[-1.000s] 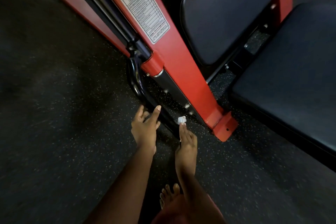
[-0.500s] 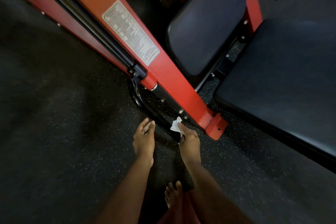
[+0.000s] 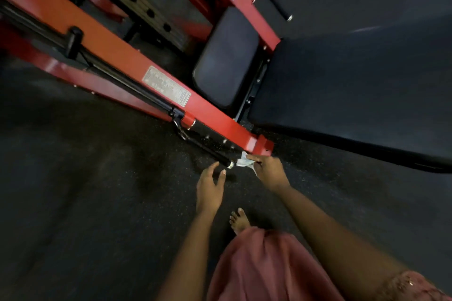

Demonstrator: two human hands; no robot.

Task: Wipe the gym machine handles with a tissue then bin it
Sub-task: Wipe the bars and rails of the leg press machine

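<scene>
right grip pinches the tissue at the near tip of the black handle; left grip hovers spread beside it. this looks like the wiping step; next the tissue should rub farther along the handle.

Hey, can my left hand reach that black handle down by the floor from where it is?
Probably yes. The left hand is open just beside the capped end of the handle, with nothing between them. The right hand pinches the tissue on the far side of that end, out of the way.
</scene>
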